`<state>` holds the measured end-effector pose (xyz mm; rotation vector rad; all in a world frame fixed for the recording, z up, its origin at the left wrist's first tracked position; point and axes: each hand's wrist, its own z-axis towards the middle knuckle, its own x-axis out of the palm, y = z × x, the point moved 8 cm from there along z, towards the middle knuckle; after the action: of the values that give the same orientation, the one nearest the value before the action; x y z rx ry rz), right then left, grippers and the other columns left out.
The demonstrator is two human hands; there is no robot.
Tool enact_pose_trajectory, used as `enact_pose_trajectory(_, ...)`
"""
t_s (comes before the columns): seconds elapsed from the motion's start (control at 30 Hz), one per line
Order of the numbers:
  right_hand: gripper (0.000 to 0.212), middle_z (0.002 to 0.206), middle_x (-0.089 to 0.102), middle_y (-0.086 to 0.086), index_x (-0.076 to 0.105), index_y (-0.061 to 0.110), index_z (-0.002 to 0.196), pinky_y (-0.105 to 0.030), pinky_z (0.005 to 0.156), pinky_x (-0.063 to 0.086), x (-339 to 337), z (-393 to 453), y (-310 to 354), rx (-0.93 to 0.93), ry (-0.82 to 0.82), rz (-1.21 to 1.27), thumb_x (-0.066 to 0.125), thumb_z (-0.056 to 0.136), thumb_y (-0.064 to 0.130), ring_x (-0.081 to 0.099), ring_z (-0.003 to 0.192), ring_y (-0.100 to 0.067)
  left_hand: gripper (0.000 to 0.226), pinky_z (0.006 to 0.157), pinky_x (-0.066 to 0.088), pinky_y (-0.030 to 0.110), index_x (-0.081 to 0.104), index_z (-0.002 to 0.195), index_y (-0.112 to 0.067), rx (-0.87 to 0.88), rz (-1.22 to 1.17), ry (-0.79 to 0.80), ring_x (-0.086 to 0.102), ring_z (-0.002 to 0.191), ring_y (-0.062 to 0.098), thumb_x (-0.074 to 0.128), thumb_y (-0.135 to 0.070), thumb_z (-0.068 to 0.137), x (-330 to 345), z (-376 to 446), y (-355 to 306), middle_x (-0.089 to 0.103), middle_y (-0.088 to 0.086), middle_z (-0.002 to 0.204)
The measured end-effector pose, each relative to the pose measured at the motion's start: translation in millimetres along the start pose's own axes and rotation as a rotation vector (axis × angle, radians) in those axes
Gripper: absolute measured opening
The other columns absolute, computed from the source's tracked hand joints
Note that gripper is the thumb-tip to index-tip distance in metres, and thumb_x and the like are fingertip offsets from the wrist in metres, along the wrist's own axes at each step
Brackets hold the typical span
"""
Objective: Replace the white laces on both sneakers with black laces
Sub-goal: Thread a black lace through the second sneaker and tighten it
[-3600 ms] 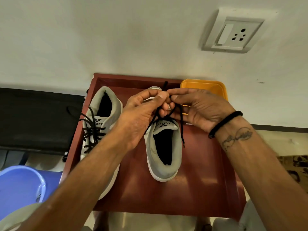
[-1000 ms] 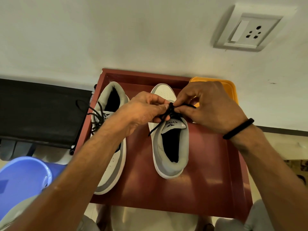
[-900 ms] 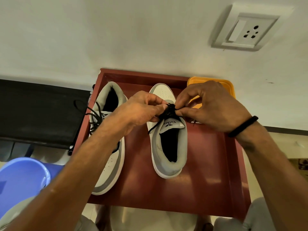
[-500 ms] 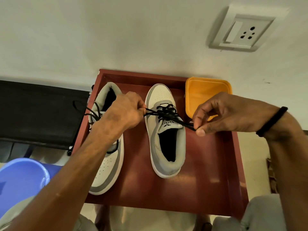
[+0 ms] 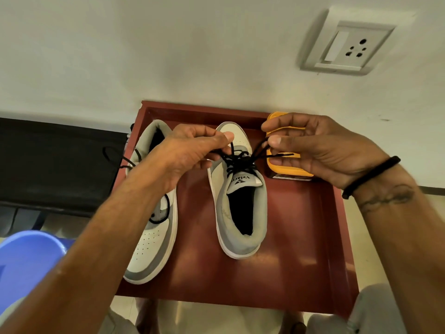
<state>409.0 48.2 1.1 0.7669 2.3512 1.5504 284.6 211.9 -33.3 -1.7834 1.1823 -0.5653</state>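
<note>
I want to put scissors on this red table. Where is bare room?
Bare patch on the red table, right of the right sneaker, nearer than the orange container. Narrower strip between it and the left sneaker. Crowded at the far edge.

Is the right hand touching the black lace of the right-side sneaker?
Touching. The head view shows the right hand pinching the thin black lace between thumb and fingers above the grey-and-white sneaker.

two sneakers [image 5: 240,208] side by side on table [image 5: 301,237]
</note>
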Motion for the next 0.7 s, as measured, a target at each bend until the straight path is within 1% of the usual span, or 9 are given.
enact_pose_trajectory(0.07,0.042,0.086,0.074,0.0,0.068,0.011,0.118,-0.04,0.094,0.055,0.9,-0.4,-1.1,0.018,0.031,0.006,0.072,0.076,0.011,0.069,0.076,-0.009,0.023,0.072,0.053,0.022,0.074,0.102,-0.015,0.004,-0.02,-0.01,0.06,0.077,0.01,0.075,-0.035,0.092,4.7,0.6,1.0,0.078,0.001,0.09)
enact_pose_trajectory(0.17,0.043,0.085,0.073,0.0,0.068,0.011,0.121,-0.033,0.082,0.054,-1.1,0.7,-1.6,0.026,0.06,0.003,0.07,0.079,0.009,0.058,0.069,-0.008,0.018,0.063,0.048,0.021,0.072,0.094,-0.016,0.01,-0.057,-0.054,0.053,0.066,0.009,0.076,-0.033,0.092,7.5,2.5,2.5,0.072,0.001,0.076)
enact_pose_trajectory(0.27,0.043,0.088,0.069,-0.003,0.067,0.008,0.125,-0.028,0.071,0.052,3.0,4.8,-3.7,0.022,0.076,0.089,0.069,0.082,0.006,0.051,0.068,-0.011,0.018,0.062,0.047,0.023,0.071,0.093,-0.016,0.016,-0.064,-0.06,0.05,0.063,0.01,0.076,-0.033,0.092,10.8,4.1,4.6,0.068,0.0,0.073)
enact_pose_trajectory(0.4,0.038,0.093,0.065,-0.011,0.068,0.006,0.121,-0.029,0.066,0.045,9.9,8.6,-5.7,0.01,0.094,0.142,0.069,0.083,0.003,0.048,0.066,-0.014,0.021,0.06,0.043,0.024,0.071,0.096,-0.015,0.033,-0.074,-0.069,0.046,0.062,0.012,0.076,-0.035,0.093,14.4,6.2,5.1,0.062,0.0,0.072)
enact_pose_trajectory(0.5,0.033,0.087,0.068,-0.012,0.067,0.004,0.117,-0.03,0.064,0.042,4.4,6.5,-10.2,0.058,0.112,-0.065,0.072,0.085,0.0,0.038,0.07,-0.028,0.019,0.055,0.041,0.022,0.071,0.099,-0.014,0.048,-0.058,-0.133,0.044,0.055,0.008,0.075,-0.032,0.095,7.3,9.6,5.5,0.059,-0.003,0.068)
enact_pose_trajectory(0.57,0.027,0.083,0.069,-0.012,0.068,0.004,0.115,-0.027,0.061,0.042,-4.0,5.4,-16.9,0.109,0.096,-0.262,0.07,0.089,-0.004,0.04,0.072,-0.032,0.017,0.053,0.041,0.02,0.071,0.095,-0.014,0.068,-0.022,-0.164,0.045,0.052,0.004,0.075,-0.031,0.094,4.2,11.5,4.8,0.058,-0.004,0.068)
enact_pose_trajectory(0.6,0.023,0.083,0.07,-0.012,0.069,0.005,0.113,-0.024,0.058,0.043,-7.3,5.2,-19.0,0.128,0.087,-0.318,0.068,0.092,-0.005,0.047,0.068,-0.03,0.017,0.053,0.041,0.02,0.07,0.093,-0.015,0.073,-0.012,-0.16,0.045,0.05,0.003,0.076,-0.03,0.094,5.1,11.9,4.7,0.058,-0.003,0.069)
enact_pose_trajectory(0.63,0.021,0.083,0.07,-0.011,0.071,0.007,0.109,-0.021,0.055,0.043,-9.0,5.0,-19.6,0.138,0.086,-0.351,0.066,0.093,-0.005,0.054,0.064,-0.02,0.017,0.052,0.041,0.02,0.07,0.093,-0.014,0.077,-0.001,-0.149,0.046,0.048,0.002,0.076,-0.03,0.094,7.0,11.9,4.6,0.059,-0.003,0.069)
enact_pose_trajectory(0.7,0.019,0.082,0.07,-0.011,0.071,0.006,0.107,-0.019,0.054,0.045,-9.3,4.9,-18.5,0.138,0.12,-0.377,0.065,0.093,-0.005,0.057,0.063,-0.01,0.017,0.052,0.042,0.02,0.07,0.093,-0.013,0.081,0.036,-0.146,0.048,0.045,0.0,0.075,-0.03,0.095,10.1,11.6,4.5,0.06,-0.003,0.069)
